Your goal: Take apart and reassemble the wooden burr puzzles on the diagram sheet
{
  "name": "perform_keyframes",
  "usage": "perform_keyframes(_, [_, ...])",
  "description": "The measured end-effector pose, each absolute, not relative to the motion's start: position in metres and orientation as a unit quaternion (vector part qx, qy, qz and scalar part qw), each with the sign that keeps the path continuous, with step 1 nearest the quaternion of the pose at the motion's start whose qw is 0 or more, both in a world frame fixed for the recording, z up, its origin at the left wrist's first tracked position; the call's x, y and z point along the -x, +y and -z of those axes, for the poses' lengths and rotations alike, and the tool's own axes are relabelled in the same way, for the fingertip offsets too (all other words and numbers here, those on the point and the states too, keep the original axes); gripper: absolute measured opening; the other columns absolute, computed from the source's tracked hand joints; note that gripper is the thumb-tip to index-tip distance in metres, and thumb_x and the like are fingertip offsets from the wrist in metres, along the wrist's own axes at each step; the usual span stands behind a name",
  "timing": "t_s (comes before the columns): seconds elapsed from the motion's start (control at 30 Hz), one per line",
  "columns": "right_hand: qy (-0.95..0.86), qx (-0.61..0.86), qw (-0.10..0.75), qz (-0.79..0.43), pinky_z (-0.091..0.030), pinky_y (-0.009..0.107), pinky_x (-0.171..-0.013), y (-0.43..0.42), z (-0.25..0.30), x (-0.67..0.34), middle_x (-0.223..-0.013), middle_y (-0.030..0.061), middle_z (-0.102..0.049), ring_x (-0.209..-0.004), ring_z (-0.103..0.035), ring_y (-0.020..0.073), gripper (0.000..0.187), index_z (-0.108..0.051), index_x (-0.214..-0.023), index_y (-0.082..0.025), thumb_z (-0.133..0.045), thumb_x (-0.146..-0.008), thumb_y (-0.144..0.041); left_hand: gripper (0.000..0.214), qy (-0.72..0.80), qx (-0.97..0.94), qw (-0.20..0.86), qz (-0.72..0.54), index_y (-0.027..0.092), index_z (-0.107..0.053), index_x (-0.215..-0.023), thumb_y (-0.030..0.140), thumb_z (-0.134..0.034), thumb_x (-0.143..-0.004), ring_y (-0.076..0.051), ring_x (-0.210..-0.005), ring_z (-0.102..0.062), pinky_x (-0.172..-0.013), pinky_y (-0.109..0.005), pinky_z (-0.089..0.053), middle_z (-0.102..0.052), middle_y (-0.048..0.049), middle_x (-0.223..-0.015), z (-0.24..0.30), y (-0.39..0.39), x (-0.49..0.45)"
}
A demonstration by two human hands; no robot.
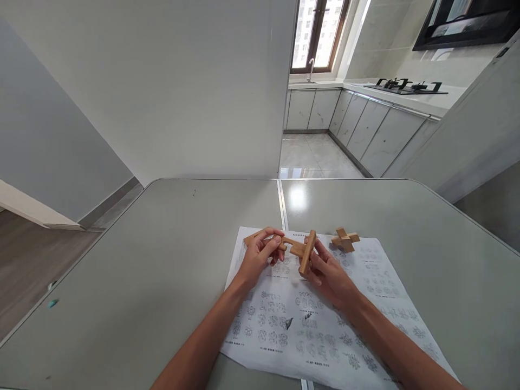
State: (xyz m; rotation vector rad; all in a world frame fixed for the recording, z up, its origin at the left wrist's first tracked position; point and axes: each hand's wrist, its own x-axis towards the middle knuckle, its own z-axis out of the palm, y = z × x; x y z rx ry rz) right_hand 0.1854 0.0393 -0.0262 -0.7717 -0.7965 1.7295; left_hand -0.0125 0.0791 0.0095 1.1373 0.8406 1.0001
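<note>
Over the printed sheet [280, 338], my left hand [258, 257] pinches a small notched wooden puzzle piece [283, 246] between thumb and fingers. Light wood [250, 238] also shows behind that hand; whether it is held or lies on the paper I cannot tell. My right hand [329, 271] grips a wooden bar [307, 253], tilted upright, with another wooden piece [297, 248] crossing it and pointing left. The pieces from both hands meet or nearly meet; the exact contact is unclear. Beyond my right hand, a cross-shaped wooden puzzle [345, 240] stands on the sheet.
The sheet of line drawings lies on a grey table [142, 303] with a seam [281, 203] down its middle. A small teal bit [53, 303] is near the left edge. Behind stand a white wall [203, 97] and a kitchen with a stove [408, 86].
</note>
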Motion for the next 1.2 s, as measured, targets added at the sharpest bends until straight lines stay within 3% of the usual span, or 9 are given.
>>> perform_keyframes(0.3, [-0.351, 0.310, 0.516, -0.717, -0.024, 0.028, -0.052, 0.034, 0.015, -0.184, -0.057, -0.0104, -0.049, -0.044, -0.025, 0.0071, 0.042, -0.059, -0.108, -0.029, -0.087, -0.085, -0.051, 0.031, 0.358, -0.496, 0.640, -0.466, 0.020, -0.066, -0.105, 0.047, -0.070, -0.092, -0.012, -0.059, -0.052, -0.058, -0.025, -0.040, -0.060, 0.0023, -0.065, -0.010, 0.077, 0.011])
perform_keyframes(0.53, [-0.400, 0.357, 0.529, -0.657, -0.027, 0.027, -0.049, 0.031, 0.012, -0.177, -0.078, -0.0046, -0.059, -0.049, -0.037, 0.0071, 0.035, -0.061, -0.106, -0.027, -0.085, -0.088, -0.045, 0.037, 0.378, -0.464, 0.645, -0.475, 0.020, -0.064, -0.103, 0.054, -0.070, -0.090, -0.012, -0.058, -0.047, -0.056, -0.025, -0.036, -0.051, 0.0044, -0.064, -0.007, 0.078, 0.009])
perform_keyframes(0.77, [-0.394, 0.327, 0.532, -0.674, -0.022, 0.025, -0.044, 0.034, 0.013, -0.175, -0.073, -0.0071, -0.052, -0.044, -0.027, 0.0044, 0.034, -0.060, -0.103, -0.028, -0.085, -0.088, -0.046, 0.037, 0.357, -0.461, 0.656, -0.479, 0.020, -0.065, -0.102, 0.055, -0.071, -0.091, -0.011, -0.057, -0.044, -0.056, -0.024, -0.035, -0.049, 0.0053, -0.063, -0.002, 0.079, 0.007])
perform_keyframes(0.93, [-0.411, 0.328, 0.521, -0.672, -0.019, 0.024, -0.041, 0.030, 0.010, -0.177, -0.080, -0.0048, -0.057, -0.043, -0.026, 0.0030, 0.034, -0.061, -0.102, -0.027, -0.084, -0.088, -0.049, 0.038, 0.361, -0.433, 0.660, -0.497, 0.020, -0.063, -0.099, 0.055, -0.074, -0.089, -0.009, -0.054, -0.035, -0.053, -0.023, -0.032, -0.043, 0.0069, -0.062, -0.001, 0.085, 0.012])
perform_keyframes(1.07, [-0.408, 0.318, 0.488, -0.703, -0.024, 0.024, -0.042, 0.025, 0.006, -0.182, -0.082, -0.0020, -0.061, -0.045, -0.029, 0.0051, 0.038, -0.062, -0.104, -0.028, -0.085, -0.086, -0.052, 0.036, 0.393, -0.390, 0.621, -0.555, 0.022, -0.061, -0.097, 0.053, -0.076, -0.087, -0.010, -0.054, -0.031, -0.051, -0.022, -0.031, -0.036, 0.0082, -0.062, -0.003, 0.090, 0.019])
perform_keyframes(1.2, [-0.409, 0.341, 0.498, -0.684, -0.029, 0.024, -0.045, 0.027, 0.004, -0.179, -0.072, -0.0030, -0.055, -0.050, -0.032, 0.0079, 0.040, -0.067, -0.106, -0.025, -0.084, -0.085, -0.054, 0.030, 0.433, -0.490, 0.542, -0.527, 0.021, -0.063, -0.101, 0.051, -0.063, -0.097, -0.010, -0.054, -0.035, -0.052, -0.023, -0.031, -0.043, 0.0064, -0.065, -0.001, 0.086, 0.015])
